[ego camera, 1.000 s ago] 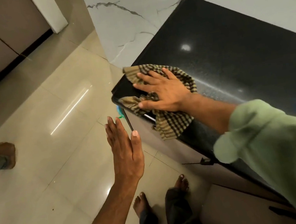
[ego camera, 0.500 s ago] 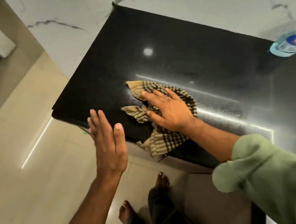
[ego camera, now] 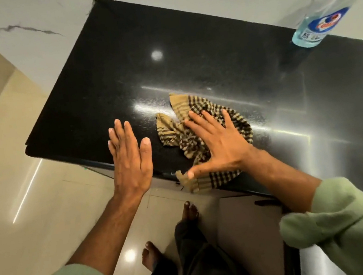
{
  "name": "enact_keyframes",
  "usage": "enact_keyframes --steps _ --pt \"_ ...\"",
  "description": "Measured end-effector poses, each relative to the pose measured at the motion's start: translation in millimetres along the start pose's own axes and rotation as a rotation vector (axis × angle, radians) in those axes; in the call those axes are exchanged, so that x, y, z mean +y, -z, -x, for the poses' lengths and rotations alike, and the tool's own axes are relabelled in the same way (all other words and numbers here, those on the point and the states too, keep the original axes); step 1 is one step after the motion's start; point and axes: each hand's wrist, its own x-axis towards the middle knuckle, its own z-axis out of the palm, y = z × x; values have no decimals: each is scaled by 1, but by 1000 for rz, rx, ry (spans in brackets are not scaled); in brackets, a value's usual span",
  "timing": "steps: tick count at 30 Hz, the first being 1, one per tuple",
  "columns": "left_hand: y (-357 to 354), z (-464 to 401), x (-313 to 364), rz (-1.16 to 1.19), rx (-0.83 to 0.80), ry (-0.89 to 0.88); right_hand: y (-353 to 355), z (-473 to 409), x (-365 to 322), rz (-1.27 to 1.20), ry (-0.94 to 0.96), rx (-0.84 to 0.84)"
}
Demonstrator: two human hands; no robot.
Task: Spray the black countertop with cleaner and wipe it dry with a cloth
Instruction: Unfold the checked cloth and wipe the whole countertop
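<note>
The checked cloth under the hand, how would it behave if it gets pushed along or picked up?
The checked cloth is bunched in folds under the flat right hand, so it is probably floppy and would droop if lifted. One corner hangs over the edge of the black countertop, so it looks soft. On that glossy top it likely slides easily.

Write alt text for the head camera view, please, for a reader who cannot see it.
A person's right hand presses a checked cloth flat on a glossy black countertop. The left hand hovers open at the counter's near edge, holding nothing. A bottle of blue cleaner stands at the far right by a marble wall.
</note>
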Motion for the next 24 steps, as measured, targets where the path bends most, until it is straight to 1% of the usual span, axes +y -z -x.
enact_keyframes --steps 3,6,9,11,13,15,18,20,22,24 --pt "-4 -6 1 3 17 -16 -19 29 -6 63 -19 65" --pt "-10 -14 8 4 11 -53 -30 40 -5 30 -50 181" --pt "-15 -21 8 -64 -2 -124 -30 37 7 12 -74 239" --pt "-18 -25 6 -152 17 -154 -26 27 23 -9 -156 288" --pt "-24 -24 6 -291 60 -170 -17 8 46 -36 -284 329" --pt "-28 -22 9 -394 92 -177 2 -18 67 -72 -401 316" --pt "-29 -22 11 -423 108 -174 24 -61 76 -108 -506 283" --pt "-29 -21 10 -425 115 -182 25 -76 57 -73 -481 273" --pt "-29 -20 11 -411 128 -177 13 -67 23 -20 -328 258" --pt "-28 -20 11 -392 138 -168 -4 -32 -4 -9 -134 219"
